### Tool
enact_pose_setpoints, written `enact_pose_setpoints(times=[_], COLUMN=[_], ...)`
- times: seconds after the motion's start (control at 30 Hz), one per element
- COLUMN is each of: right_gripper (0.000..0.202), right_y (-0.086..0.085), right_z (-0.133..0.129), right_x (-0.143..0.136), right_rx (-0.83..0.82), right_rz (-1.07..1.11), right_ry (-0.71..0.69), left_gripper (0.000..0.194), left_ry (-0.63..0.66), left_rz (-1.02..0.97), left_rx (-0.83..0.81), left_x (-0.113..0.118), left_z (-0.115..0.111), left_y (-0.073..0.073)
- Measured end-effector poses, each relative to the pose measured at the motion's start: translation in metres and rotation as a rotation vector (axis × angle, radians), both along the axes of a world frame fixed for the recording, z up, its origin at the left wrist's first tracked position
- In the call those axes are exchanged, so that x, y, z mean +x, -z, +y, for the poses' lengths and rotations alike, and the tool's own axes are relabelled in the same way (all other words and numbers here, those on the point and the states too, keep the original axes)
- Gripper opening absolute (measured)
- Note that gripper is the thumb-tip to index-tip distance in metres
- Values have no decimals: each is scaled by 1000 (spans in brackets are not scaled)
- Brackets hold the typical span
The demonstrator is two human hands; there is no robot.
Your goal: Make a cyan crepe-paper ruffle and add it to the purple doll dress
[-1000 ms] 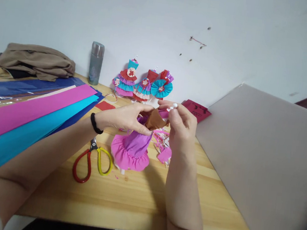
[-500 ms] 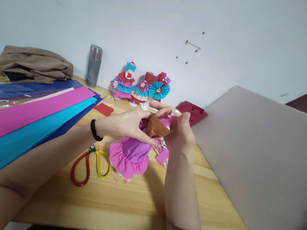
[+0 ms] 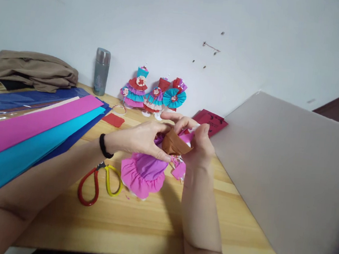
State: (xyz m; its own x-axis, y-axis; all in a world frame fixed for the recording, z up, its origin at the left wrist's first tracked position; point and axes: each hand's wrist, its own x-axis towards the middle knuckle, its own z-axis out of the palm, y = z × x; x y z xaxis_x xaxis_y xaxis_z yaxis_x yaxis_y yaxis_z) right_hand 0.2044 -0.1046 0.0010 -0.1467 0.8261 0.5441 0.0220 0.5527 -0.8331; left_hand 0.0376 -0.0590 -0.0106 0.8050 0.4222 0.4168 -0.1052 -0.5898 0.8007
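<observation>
1. Two hands engaged: left hand [image 3: 148, 139] closed round the waist of one purple-and-pink ruffled paper-like dress [image 3: 149, 171]; right hand [image 3: 201, 145] curled at its top, exact grip hidden.
2. Dress leans right, above the pale wooden surface [image 3: 114, 233].
3. Best: steady waist lightly, smooth brown paper-like bodice [image 3: 175, 143] evenly, don't crush ruffle.
4. Counts: three small multicoloured ruffled dresses [image 3: 135, 92] behind, one pair of red-and-yellow-handled scissors [image 3: 97, 184], one grey cylindrical bottle [image 3: 101, 74].
</observation>
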Motion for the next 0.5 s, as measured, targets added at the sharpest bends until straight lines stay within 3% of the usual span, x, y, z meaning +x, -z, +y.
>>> enact_pose_setpoints(times=[0.23,0.5], right_gripper=[54,50], right_y=[1,0], right_z=[3,1], right_x=[5,5], right_rx=[29,58], right_rz=[36,18], right_ry=[-76,12], left_gripper=[33,32], left_ry=[-11,-42], left_rz=[27,11], left_rx=[-13,-52], left_x=[1,2], left_z=[2,3], left_y=[1,4])
